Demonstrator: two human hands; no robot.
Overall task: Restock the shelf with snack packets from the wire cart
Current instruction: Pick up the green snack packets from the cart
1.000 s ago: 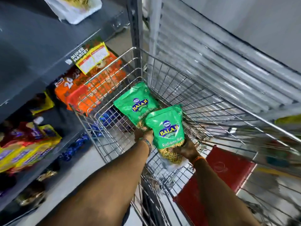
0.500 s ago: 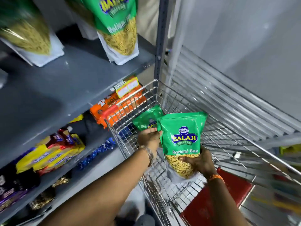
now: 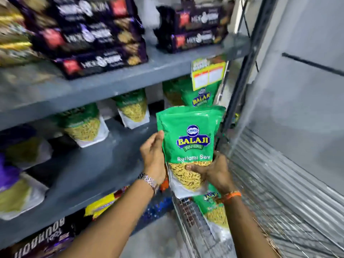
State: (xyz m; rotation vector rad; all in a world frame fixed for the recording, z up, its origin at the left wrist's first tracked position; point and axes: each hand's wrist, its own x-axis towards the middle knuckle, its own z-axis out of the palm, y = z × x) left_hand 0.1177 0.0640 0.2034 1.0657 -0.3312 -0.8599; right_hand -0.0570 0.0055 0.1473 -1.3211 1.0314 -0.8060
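Here two hands (image 3: 154, 157) hold one green packet (image 3: 189, 146).

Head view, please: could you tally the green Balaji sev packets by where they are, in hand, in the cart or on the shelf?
Held green Balaji Ratlami Sev packet, between left hand and right hand: 1
Green packet in the wire cart: 1
Green packets standing on the grey metal shelf: 3 clear
Total: 5, blurred ones uncounted.
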